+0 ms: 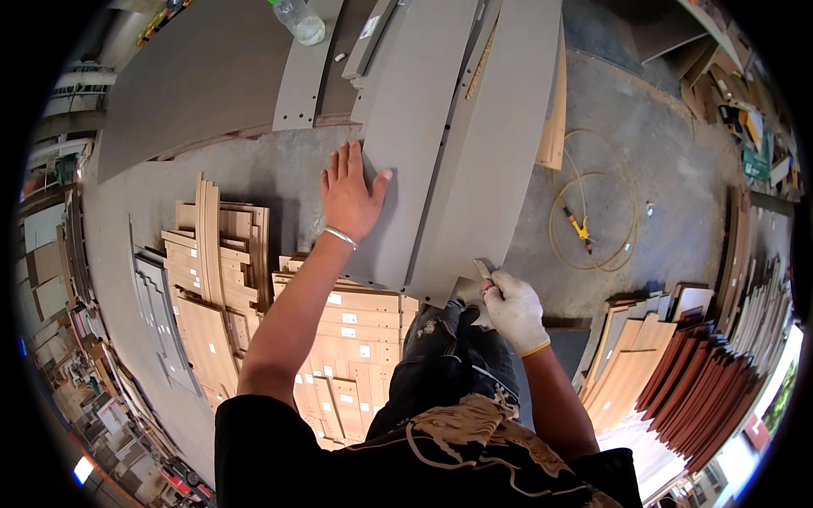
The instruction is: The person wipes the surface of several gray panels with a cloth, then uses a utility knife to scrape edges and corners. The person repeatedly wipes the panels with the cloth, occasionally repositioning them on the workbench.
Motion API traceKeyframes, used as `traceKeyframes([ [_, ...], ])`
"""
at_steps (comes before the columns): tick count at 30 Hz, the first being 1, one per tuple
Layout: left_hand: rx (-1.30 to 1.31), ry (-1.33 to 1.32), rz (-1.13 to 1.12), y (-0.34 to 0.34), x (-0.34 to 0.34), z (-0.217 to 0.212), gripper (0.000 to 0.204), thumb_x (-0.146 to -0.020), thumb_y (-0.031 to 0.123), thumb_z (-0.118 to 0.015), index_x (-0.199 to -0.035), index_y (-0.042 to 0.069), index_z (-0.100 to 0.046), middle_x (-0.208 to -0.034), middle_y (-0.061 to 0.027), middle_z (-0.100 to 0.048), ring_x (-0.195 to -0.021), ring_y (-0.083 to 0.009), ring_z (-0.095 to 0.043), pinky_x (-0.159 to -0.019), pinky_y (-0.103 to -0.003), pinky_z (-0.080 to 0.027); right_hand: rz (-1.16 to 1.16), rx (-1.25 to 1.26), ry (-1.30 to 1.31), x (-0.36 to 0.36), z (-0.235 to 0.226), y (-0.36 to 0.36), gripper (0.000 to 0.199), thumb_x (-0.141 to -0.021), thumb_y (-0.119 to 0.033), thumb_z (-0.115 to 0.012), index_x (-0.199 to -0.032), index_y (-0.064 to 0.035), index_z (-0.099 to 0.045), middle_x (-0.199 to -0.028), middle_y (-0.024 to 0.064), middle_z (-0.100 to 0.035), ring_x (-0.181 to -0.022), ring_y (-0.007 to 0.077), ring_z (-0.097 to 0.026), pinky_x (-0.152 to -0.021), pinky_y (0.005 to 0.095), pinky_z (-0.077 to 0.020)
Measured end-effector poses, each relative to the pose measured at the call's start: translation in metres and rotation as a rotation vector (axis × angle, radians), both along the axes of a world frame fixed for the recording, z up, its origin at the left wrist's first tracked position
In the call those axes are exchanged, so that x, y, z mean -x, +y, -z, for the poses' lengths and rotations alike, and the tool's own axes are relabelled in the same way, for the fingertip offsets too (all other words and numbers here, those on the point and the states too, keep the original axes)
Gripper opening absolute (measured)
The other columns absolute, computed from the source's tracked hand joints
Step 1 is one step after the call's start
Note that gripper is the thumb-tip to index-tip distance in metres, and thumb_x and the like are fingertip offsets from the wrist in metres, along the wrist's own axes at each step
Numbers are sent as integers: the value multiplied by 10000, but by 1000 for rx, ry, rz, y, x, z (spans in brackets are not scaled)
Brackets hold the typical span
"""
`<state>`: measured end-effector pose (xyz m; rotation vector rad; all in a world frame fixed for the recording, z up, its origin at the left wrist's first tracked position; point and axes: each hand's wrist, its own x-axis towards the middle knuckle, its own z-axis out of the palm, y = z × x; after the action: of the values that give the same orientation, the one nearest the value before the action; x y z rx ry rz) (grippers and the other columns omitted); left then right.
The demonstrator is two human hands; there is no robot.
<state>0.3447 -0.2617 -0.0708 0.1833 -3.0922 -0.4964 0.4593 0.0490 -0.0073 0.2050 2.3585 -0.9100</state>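
Note:
My left hand (350, 196), bare with a silver bracelet at the wrist, lies with its fingers spread by the left edge of a long grey panel (406, 152). A second grey panel (504, 144) runs alongside on the right, a dark gap between them. At the near end of this second panel my right hand (514, 311), in a white knit glove, is closed around a small flat tool. The tip of the flat tool (482, 268) sticks out beside the thumb, near the panel's corner; its handle is hidden in the glove.
A clear plastic bottle (303, 24) stands on a grey board at the far left. On the floor to the right lie a coiled hose (628, 251) and a yellow air gun (579, 226). Stacked wood-coloured boards (212, 326) lie left; reddish-brown boards (690, 394) lean at the right.

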Motion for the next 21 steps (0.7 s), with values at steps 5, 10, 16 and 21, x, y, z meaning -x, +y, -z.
traceKeyframes([
  [5, 40, 118, -69, 53, -15, -20, 1027, -871, 554, -720, -1602, -6, -265, -1647, -308, -265, -1532, -486, -239, -1227, -630, -191, 67, 20, 70, 17, 24, 15, 184, -970, -219, -636, -1077, -89, -711, -926, 155, -732, -904, 337, -705, -792, 413, -548],
  [10, 21, -107, -69, 76, -23, -38, 1165, -745, 494, -826, -1614, 7, -221, -1680, -315, -134, -1553, -503, -132, -1241, -627, -119, 367, 280, -125, 60, 23, 16, 196, -994, -202, -647, -1087, -62, -748, -836, 46, -707, -773, 136, -625, -713, 300, -500],
  [16, 37, -173, -180, 83, -12, -45, 1190, -726, 487, -841, -1617, 14, -210, -1657, -350, -150, -1532, -499, -180, -1233, -591, -160, 559, 520, -46, 104, 47, 26, 204, -1002, -177, -634, -1012, -17, -761, -832, 14, -688, -724, 88, -565, -661, 255, -456],
  [21, 69, -160, -307, 105, 29, -37, 1213, -708, 498, -850, -1614, 12, -205, -1639, -357, -191, -1508, -489, -233, -1215, -572, -203, 477, 556, -3, 180, 60, 61, 232, -1002, -173, -627, -1095, 11, -733, -838, 25, -694, -727, 96, -579, -654, 270, -466],
])
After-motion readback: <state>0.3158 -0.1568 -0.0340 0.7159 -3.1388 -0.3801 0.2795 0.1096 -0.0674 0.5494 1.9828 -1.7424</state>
